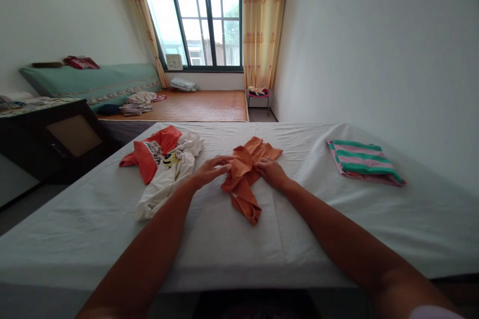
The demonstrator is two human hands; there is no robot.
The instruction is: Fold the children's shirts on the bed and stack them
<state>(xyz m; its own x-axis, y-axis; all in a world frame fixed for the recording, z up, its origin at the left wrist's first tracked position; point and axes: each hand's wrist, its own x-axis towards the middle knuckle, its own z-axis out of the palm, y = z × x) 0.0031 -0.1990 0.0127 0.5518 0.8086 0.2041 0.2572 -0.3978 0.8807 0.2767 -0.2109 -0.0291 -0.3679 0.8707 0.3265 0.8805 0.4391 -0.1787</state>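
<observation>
On the bed (337, 219), near the middle of the white sheet, lies the orange garment (245, 177), bunched and partly folded. Both hands work it from opposite sides. The left hand (211, 169) has its fingers curled, its grip pinching the garment's left edge. The right hand (272, 172) rests palm down on the right edge, fingers pressing the fabric; whether its grip is closed on cloth cannot be determined. Both forearms extend forward, nearly straight, converging on the garment. Judged step: gathering and aligning the fabric for a fold. The next move calls for flattening the bunched lower part. A red-and-white shirt pile (164, 169) lies to the left; a folded striped cloth (361, 162) lies well apart to the right.
</observation>
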